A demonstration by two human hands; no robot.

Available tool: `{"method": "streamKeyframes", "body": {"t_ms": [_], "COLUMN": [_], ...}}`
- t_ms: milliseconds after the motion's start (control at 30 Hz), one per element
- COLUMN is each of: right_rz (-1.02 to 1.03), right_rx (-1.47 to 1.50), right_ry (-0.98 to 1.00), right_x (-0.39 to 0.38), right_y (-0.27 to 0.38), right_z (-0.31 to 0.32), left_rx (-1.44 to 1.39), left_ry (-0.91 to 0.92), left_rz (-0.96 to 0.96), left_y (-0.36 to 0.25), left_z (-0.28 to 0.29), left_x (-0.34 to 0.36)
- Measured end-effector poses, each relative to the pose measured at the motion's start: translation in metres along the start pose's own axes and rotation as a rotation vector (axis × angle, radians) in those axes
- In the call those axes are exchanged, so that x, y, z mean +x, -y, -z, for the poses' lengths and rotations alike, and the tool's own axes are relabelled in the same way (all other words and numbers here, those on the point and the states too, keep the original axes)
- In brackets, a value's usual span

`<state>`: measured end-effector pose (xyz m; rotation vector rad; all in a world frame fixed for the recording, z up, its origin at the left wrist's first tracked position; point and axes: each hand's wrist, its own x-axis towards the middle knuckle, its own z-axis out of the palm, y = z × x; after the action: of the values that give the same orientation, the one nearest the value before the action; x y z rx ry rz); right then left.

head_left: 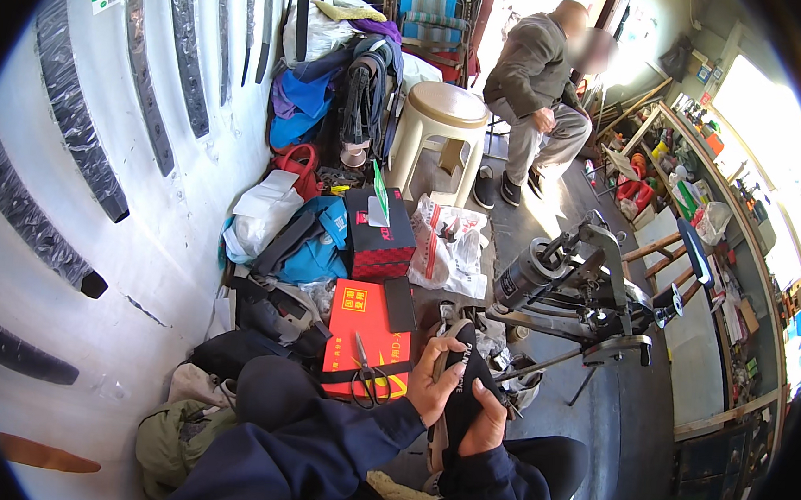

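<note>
Above my lap I hold a black shoe [466, 375] with pale lettering and a lighter sole edge. My left hand [435, 384] is closed round its left side, thumb and fingers pressing on the upper. From the right, my right hand [485, 420] grips the shoe's lower part, thumb up along the dark fabric. Left of my hands, a pair of scissors [369, 378] with black handles lies on a red box [349, 323]. A dark flat rectangular object [400, 306] rests on the same box near its right edge.
A black hand-cranked sewing machine [593, 291] stands to my right. Ahead are a dark box [379, 239], a white plastic bag [447, 244] and a beige stool [442, 114]. Bags [303, 243] pile up at the left. Another person [537, 83] sits beyond; cluttered shelves [744, 246] line the right.
</note>
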<state>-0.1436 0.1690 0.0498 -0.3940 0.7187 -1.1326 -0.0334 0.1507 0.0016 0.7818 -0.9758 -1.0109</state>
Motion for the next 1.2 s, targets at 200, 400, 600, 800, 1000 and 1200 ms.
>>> {"method": "streamKeyframes", "body": {"t_ms": [200,400,600,800,1000,1200], "right_rz": [-0.045,-0.047,-0.037,-0.009,-0.029,-0.039], "right_rx": [-0.044,-0.002,-0.011,-0.097,-0.141,0.004], "right_ry": [-0.126,-0.092,-0.112,-0.145,-0.158,-0.132], "right_x": [0.008,0.014,0.015,0.012,0.008,0.013], "right_y": [-0.004,-0.005,-0.006,-0.006,0.000,0.000], "right_z": [0.012,0.026,0.028,0.019,0.014,0.027], "left_rx": [0.058,0.087,0.087,0.091,-0.047,0.140], "left_ry": [-0.036,-0.004,-0.013,-0.031,-0.048,0.051], "left_rz": [0.012,-0.069,-0.001,-0.049,0.062,-0.037], "left_y": [0.006,0.010,0.011,0.009,0.004,0.012], "left_z": [-0.002,-0.004,-0.002,0.000,-0.006,0.006], "left_x": [-0.002,-0.001,-0.004,-0.003,-0.006,0.002]}}
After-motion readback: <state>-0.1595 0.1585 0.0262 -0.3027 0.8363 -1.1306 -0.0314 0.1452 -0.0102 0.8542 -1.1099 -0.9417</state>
